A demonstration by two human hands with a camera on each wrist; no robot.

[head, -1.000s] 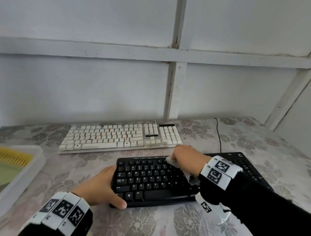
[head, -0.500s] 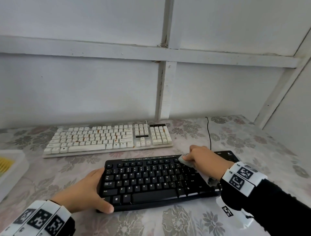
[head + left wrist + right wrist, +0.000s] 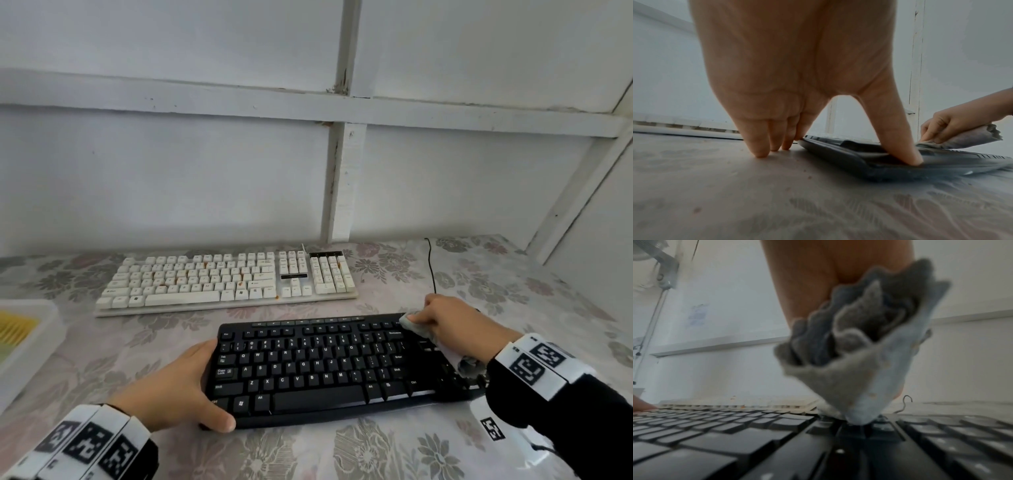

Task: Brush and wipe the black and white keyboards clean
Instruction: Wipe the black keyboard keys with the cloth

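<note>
The black keyboard lies near me on the floral tablecloth. Behind it lies the white keyboard, with orange-brown stains on some keys. My left hand braces the black keyboard's left end: its thumb presses the front corner and the straight fingers touch the table beside it. My right hand grips a bunched grey cloth and presses it on the top row, right of the main keys. The cloth fills the right wrist view, its tip on the keys.
A white tray holding something yellow sits at the left edge. A thin black cable runs from the back wall toward the black keyboard's far right. White panelled walls close off the back and right.
My right hand has slid the cloth to the right along the black keyboard's upper rows. The left hand keeps its place on the left end. My head view has shifted.
</note>
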